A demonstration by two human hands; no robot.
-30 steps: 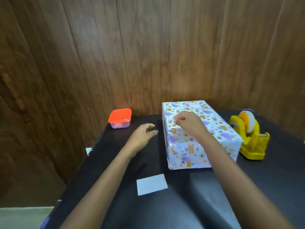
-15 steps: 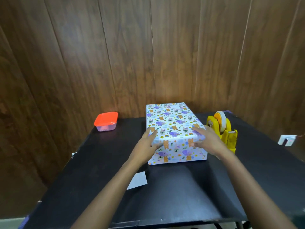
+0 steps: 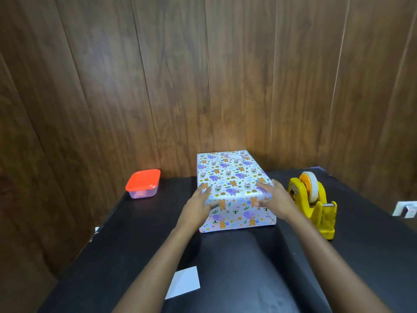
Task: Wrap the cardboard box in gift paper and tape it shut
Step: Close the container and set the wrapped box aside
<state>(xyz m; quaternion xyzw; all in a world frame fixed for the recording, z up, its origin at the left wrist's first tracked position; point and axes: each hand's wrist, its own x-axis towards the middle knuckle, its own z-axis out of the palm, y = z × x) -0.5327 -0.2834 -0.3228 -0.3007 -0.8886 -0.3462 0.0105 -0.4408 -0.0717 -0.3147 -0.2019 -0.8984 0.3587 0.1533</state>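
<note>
The cardboard box (image 3: 230, 175), fully covered in white gift paper with cartoon animals, lies on the black table (image 3: 237, 274) against the wooden wall. My left hand (image 3: 198, 205) holds its near left corner, fingers over the top edge and thumb on the front face. My right hand (image 3: 276, 199) holds the near right corner the same way. A yellow tape dispenser (image 3: 314, 205) with a roll of tape stands just right of the box, close to my right wrist.
A small clear container with a red lid (image 3: 143, 184) sits at the table's back left. A white slip of paper (image 3: 184, 282) lies on the table under my left forearm. A white wall fitting (image 3: 405, 208) shows at the far right.
A second ago my right hand was on top of the box and my left hovered beside it. Both hands now hold the box's near corners, and the view has swung left.
</note>
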